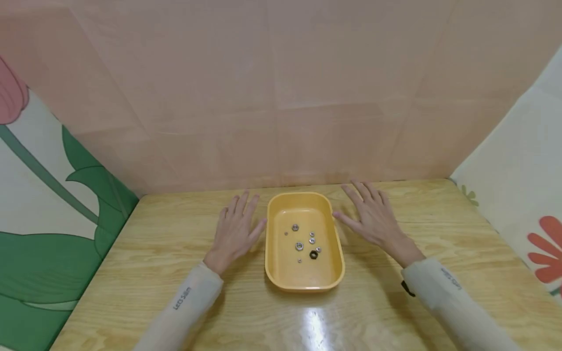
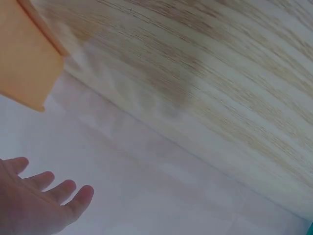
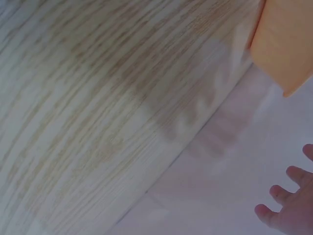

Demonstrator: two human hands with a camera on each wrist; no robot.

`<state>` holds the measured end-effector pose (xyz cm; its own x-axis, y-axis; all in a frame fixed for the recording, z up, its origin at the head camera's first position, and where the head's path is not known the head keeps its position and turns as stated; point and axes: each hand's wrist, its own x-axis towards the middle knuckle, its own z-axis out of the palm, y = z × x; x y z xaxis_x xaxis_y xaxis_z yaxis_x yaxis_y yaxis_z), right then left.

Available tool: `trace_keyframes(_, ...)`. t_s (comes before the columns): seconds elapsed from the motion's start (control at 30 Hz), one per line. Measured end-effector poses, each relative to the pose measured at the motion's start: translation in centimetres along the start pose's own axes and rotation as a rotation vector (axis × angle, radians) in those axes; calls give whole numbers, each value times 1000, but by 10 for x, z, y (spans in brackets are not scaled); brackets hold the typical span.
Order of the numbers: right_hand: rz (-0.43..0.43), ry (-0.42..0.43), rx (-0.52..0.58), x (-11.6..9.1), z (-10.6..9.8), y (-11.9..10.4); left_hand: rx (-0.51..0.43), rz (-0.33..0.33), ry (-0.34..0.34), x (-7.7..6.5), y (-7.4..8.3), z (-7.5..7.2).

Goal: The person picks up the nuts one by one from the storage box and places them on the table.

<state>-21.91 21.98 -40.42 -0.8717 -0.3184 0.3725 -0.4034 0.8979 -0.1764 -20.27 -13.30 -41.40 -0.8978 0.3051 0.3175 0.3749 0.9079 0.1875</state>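
Yellow tray [image 1: 305,279] sits on the wood bench [image 1: 153,239], long axis 12 to 6 o'clock, w/ small hardware loose on its floor. Approx. from tray ctr: silvery nut [image 1: 295,227] at 11, black nut [image 1: 313,254] at 5, ring-like nut [image 1: 299,246] just off ctr toward 8, sm. silvery pieces [image 1: 312,241] from 1 round to 4, coppery bit [image 1: 286,233] at 10, tiny bit [image 1: 300,261] nr 6 — last two too small to ID. L hand [image 1: 233,232] is at 9 o'clock of the tray, R hand [image 1: 374,218] nr 3. Each grip is released — fingers apart, nothing held; thumbs point in at the tray's sides, can't tell if touching. Wrist views: tray wall at 11 in the L, at 1 in the R. Pale sleeves [image 1: 193,292] w/ lettering. Pink sheet [image 1: 281,97] at 12, green leaf print [image 1: 44,265] at 9, red flower print [image 1: 546,248] approx. 3.
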Motion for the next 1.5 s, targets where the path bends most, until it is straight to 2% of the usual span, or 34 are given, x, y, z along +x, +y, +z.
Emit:
trace_keyframes(0.3, -11, -10, 15, -3, 4, -1, -15, 3, -13, -1, 5, -1)
trace_keyframes(0.7, -51, 1, 3, -4, 5, -3, -24, 80, -36, -2, 13, 0)
trace_keyframes(1.0, -63, -14, 5, -6, 6, -9, -11, 93, -92, -5, 18, 2)
trace_keyframes(1.27, -97, -1, 4, -7, 8, -12, -42, 88, -146, -10, 22, 4)
trace_keyframes(1.5, -112, -19, 28, -9, 10, -11, -44, 104, -163, -11, 22, 6)
